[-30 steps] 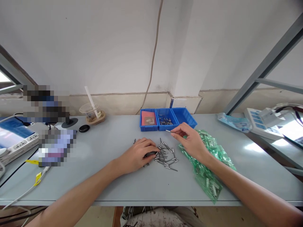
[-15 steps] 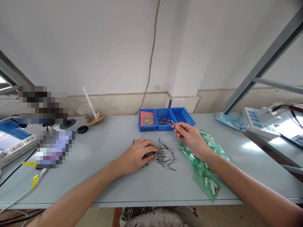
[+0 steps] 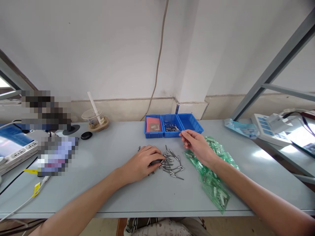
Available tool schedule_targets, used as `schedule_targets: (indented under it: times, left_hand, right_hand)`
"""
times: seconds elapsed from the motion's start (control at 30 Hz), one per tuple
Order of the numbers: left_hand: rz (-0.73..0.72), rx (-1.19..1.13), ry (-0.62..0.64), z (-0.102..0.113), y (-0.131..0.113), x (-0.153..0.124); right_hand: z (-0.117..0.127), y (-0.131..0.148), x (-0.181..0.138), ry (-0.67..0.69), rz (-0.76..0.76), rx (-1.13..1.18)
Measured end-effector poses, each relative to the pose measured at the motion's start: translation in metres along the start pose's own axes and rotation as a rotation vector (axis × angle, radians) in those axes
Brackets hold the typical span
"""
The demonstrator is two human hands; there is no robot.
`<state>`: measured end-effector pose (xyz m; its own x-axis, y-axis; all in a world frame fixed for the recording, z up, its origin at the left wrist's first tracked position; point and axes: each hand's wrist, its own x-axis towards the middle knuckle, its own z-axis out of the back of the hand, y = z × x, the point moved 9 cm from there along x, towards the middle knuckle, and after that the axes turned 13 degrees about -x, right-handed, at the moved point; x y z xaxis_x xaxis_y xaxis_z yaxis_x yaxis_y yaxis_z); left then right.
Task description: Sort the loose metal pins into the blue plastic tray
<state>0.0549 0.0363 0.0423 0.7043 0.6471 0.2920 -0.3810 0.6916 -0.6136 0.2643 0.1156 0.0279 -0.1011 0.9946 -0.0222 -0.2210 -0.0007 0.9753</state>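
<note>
My left hand (image 3: 144, 164) lies over a heap of small metal pins (image 3: 172, 162) on the grey table. Its thumb and forefinger close around a pin at the heap's edge, while the palm hides part of the heap. My right hand (image 3: 194, 144) hovers just in front of the blue bins, its thumb and fingertips pinched together with nothing showing between them. Close by its fingertips, the middle blue bin (image 3: 171, 134) holds several loose pins (image 3: 171, 127). Green plastic bags (image 3: 216, 186) with metal and white parts inside lie under and beside my right forearm.
The left blue bin (image 3: 154, 135) contains a pink sheet and a small bag; the right blue bin (image 3: 190, 121) adjoins the middle one. Farther left are a lidded cup (image 3: 92, 116) with a straw and a black round object (image 3: 86, 135). Power strips (image 3: 268, 127) flank the table.
The pin that stuck out of my right fingertips no longer shows. My right hand stays near the bins, and my left hand keeps its place on the heap. The view has shifted slightly.
</note>
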Motion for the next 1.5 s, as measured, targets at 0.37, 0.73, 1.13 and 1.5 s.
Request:
schedule_targets:
  times: [0.37, 0.73, 1.13, 1.5]
  left_hand:
    - [-0.002, 0.001, -0.010, 0.001, -0.001, 0.000]
    - [-0.003, 0.007, -0.003, 0.000, 0.001, 0.000]
    - [0.007, 0.006, -0.002, 0.002, -0.001, 0.000]
    - [-0.002, 0.030, -0.019, 0.004, -0.002, 0.000]
  right_hand:
    - [-0.004, 0.000, 0.002, -0.010, 0.010, 0.020]
    - [-0.007, 0.022, -0.004, 0.011, 0.168, -0.235]
    - [-0.039, 0.022, -0.016, 0.224, 0.455, -0.951]
    - [-0.043, 0.018, -0.018, 0.228, 0.472, -1.031]
